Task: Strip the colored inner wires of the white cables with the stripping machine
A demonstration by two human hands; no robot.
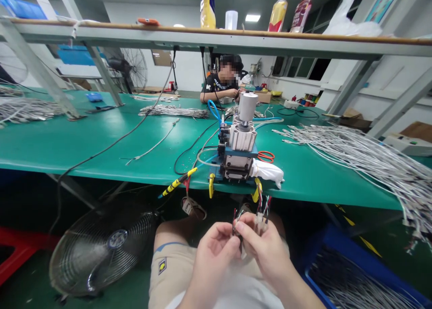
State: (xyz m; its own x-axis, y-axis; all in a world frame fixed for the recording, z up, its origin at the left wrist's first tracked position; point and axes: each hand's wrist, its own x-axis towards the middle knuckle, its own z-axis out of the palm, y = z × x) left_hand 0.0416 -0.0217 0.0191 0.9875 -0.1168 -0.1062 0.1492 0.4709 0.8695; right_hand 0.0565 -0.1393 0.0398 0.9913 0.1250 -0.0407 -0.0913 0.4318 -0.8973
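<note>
Both hands are together above my lap, below the table's front edge. My left hand (218, 246) pinches a thin cable end with red and black wires (235, 216) between thumb and fingers. My right hand (263, 241) is closed round several cable ends whose coloured wires (263, 204) stick up above the fingers, and its thumb meets the wires at my left hand. Just beyond the hands, a metal press machine (242, 140) with yellow clamps (257, 190) stands at the edge of the green table (151, 158).
White cables (344, 153) lie piled at the right, their ends over the edge. A blue bin (315, 266) of cables stands low right, a floor fan (116, 241) low left. A person (219, 86) sits across the table. Bottles stand on the overhead shelf (189, 32).
</note>
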